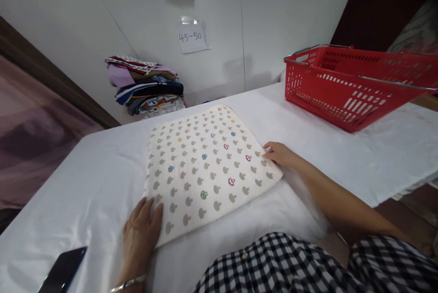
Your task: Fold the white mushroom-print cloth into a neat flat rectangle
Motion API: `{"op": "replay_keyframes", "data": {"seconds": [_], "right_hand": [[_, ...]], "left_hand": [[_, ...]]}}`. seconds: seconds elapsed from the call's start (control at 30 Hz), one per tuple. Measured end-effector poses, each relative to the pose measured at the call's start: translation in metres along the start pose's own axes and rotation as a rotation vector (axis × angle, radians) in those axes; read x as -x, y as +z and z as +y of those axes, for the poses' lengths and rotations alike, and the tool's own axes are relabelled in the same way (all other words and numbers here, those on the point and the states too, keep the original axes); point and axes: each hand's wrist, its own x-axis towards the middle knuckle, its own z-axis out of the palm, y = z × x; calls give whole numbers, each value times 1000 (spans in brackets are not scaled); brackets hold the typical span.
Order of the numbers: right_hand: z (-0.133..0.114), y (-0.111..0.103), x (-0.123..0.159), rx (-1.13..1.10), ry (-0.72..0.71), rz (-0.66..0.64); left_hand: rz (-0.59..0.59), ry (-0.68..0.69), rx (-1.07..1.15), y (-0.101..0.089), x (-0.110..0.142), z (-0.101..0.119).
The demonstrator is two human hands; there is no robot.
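Observation:
A cream cloth [205, 165] printed with small mushrooms lies folded flat in a square on the white-covered table [102, 170]. My left hand [140, 233] rests flat on the cloth's near left corner, fingers stretched out, a bracelet on the wrist. My right hand [278, 152] touches the cloth's right edge, fingers curled lightly against the fabric; whether they pinch it is unclear.
A red plastic basket [345, 87] with metal handles stands at the right rear of the table. A stack of folded clothes [147, 87] sits against the white wall under a paper label reading 45-50 [191, 36]. A dark phone [63, 270] lies near the front left edge.

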Motion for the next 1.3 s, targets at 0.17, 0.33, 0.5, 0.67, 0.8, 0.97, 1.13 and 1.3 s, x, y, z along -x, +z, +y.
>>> {"op": "replay_keyframes", "data": {"seconds": [0.17,0.33,0.5,0.67,0.8,0.97,1.13,1.3], "right_hand": [[7,0,14,14,-48,-24],[14,2,21,85,-19,75],[13,5,23,227,21,86],[8,13,27,352,-12,105],[8,18,34,380,-9,112],[13,20,41,387,-7,90],[14,22,44,382,8,104],[11,22,44,400,-16,149]], "left_hand": [[-7,-10,-2,-1,0,2],[-14,-22,4,1,0,0],[-21,-28,31,3,0,-3],[3,-103,126,-3,2,-3],[-26,-251,131,-20,3,-5],[-197,-381,64,-33,7,-15],[-261,-405,73,-25,14,-26],[-224,-379,140,-27,10,-30]]}}
